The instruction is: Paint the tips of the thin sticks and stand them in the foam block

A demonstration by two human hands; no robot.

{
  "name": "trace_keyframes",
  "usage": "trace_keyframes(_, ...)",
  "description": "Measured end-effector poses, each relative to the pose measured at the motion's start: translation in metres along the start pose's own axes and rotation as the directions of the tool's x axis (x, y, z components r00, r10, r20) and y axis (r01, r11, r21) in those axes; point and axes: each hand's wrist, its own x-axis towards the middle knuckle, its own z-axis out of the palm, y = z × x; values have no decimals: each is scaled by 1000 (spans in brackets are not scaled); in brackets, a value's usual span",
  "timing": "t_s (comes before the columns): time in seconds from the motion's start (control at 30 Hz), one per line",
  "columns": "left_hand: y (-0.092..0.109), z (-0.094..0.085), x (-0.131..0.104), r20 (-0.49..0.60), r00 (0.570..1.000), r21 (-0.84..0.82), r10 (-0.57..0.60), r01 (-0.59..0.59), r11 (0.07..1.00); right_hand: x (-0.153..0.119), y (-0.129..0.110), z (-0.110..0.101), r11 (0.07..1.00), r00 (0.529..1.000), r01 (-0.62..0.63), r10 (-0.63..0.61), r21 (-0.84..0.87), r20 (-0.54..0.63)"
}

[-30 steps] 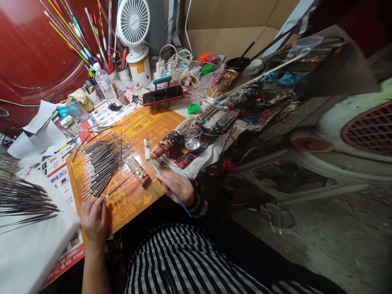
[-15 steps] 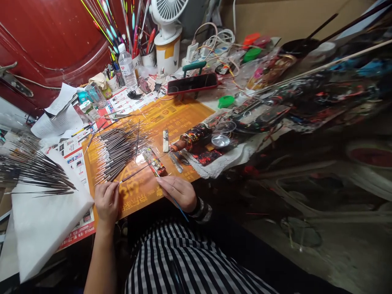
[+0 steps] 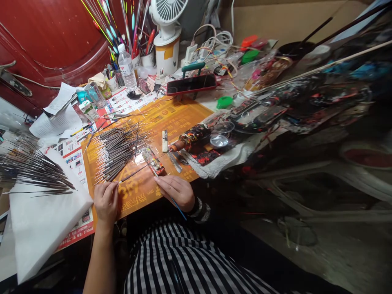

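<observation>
Between the fingertips of my left hand is one end of a thin dark fishing float. It slants up to the right toward the orange-brown tip of a paint-spattered rotary tool; whether the two join is too small to tell. My right hand pinches a slim paintbrush with a blue handle, its tip close to a paint-smeared block. The bristles are hard to make out. Many similar dark floats lie in a pile beyond my left hand.
More dark floats rest on a white foam sheet at left. An orange printed mat covers the table. Behind stand a phone, a water bottle and a white fan. A paint-stained cloth hangs over the right edge.
The whole view has shifted very slightly left. Both hands keep the same grips on the float and the paintbrush, with hardly any movement.
</observation>
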Motion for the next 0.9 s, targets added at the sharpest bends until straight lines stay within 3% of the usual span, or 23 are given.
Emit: trace_keyframes(0.9,1,0,0,4,1000,-34,8,-8,999,2,-1,-2,998,998,54,-55,18,24)
